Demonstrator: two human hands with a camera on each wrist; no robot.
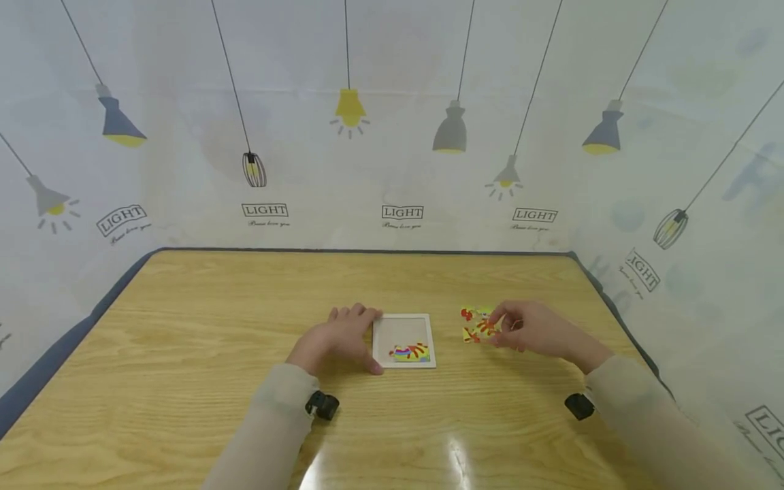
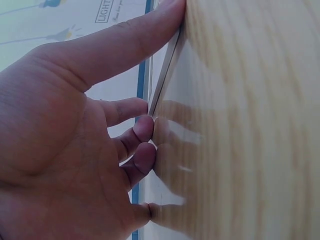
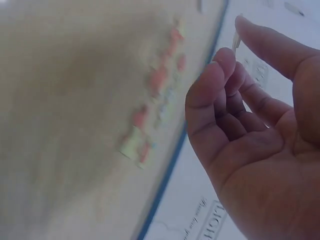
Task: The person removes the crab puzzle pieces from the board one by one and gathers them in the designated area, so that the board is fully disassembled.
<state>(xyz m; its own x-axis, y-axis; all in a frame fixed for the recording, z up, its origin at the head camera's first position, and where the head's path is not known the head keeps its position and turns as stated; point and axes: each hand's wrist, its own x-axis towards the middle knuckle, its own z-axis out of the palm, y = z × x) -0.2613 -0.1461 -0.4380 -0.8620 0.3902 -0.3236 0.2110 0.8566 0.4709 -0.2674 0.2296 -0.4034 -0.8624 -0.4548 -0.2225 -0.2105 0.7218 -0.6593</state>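
A white square puzzle frame [image 1: 401, 316] lies on the table, with colourful joined puzzle pieces [image 1: 412, 352] in its near right part. My left hand [image 1: 339, 337] rests at the frame's left side, thumb by the near corner and index finger by the far one. In the left wrist view its other fingertips [image 2: 145, 156] touch the table. To the right of the frame, my right hand [image 1: 527, 327] pinches a thin puzzle piece [image 3: 237, 41] between thumb and finger, seen edge-on. Beside that hand lie loose yellow-and-red puzzle pieces [image 1: 470, 333], blurred in the right wrist view and partly hidden by the fingers in the head view.
The wooden table [image 1: 245, 306] has a dark blue edge [image 1: 367, 251] along its far side. Behind it hangs a pale wall covering [image 1: 331, 177] printed with lamps. Black wrist cameras [image 1: 322, 405] sit on both wrists.
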